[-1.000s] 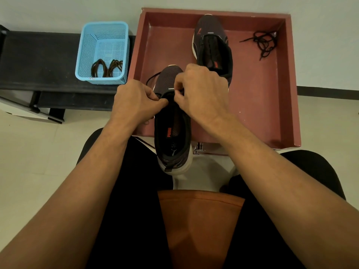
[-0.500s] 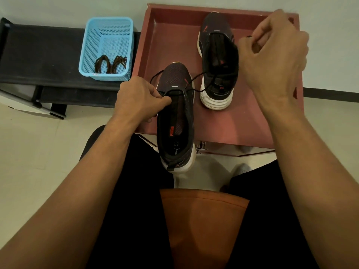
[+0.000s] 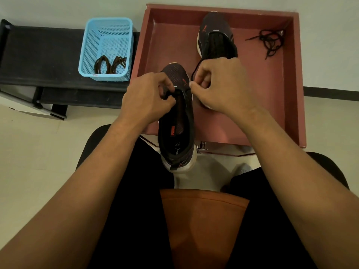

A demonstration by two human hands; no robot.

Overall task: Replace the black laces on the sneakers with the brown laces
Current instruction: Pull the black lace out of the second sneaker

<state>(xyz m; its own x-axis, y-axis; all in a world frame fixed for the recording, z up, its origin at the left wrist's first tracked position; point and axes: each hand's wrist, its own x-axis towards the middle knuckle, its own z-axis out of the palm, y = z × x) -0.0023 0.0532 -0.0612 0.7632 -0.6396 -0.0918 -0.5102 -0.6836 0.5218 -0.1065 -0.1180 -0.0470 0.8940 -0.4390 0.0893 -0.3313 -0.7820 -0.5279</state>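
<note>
A dark sneaker [image 3: 177, 133] with an orange logo lies toe-away between my knees, its front over the edge of the red tray [image 3: 297, 84]. My left hand [image 3: 147, 98] grips its upper near the front eyelets. My right hand [image 3: 219, 86] pinches the black lace [image 3: 195, 71], which loops up from the toe area. The second dark sneaker [image 3: 215, 38] sits farther back in the tray. A loose black lace [image 3: 269, 41] lies in the tray's far right corner. Brown laces [image 3: 110, 65] sit coiled in a blue basket [image 3: 106, 32].
The blue basket stands on a low black bench [image 3: 38, 55] at the left, against a pale wall. My knees in black trousers flank an orange seat [image 3: 202, 220]. Pale floor tiles [image 3: 38, 152] spread to the left.
My right hand, which had pulled the black lace up and to the right, has come back down to the sneaker's toe. My left hand has stayed on the shoe.
</note>
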